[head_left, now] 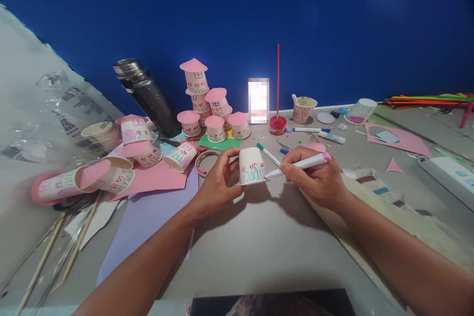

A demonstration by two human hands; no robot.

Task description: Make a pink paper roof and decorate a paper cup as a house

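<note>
My left hand [222, 177] grips a white paper cup [251, 160] turned upside down, fingers and thumb round its left side. Red flowers and green grass strokes are drawn on the cup's wall. In my right hand [314, 175] is a white marker [301, 163] with a pink end, its tip at the cup's lower right side. Just behind the cup lies a teal-capped marker [268, 154] on the table. Several decorated cups with pink paper cone roofs [216, 128] stand behind, some stacked into a tower.
A dark flask [148, 96] leans against the blue wall. More decorated cups [138, 131] lie at left over pink and purple paper [155, 222]. A red pot with a stick [277, 126], a paper cup [303, 110] and loose markers [311, 130] are at the back. Cloth [355, 212] lies right.
</note>
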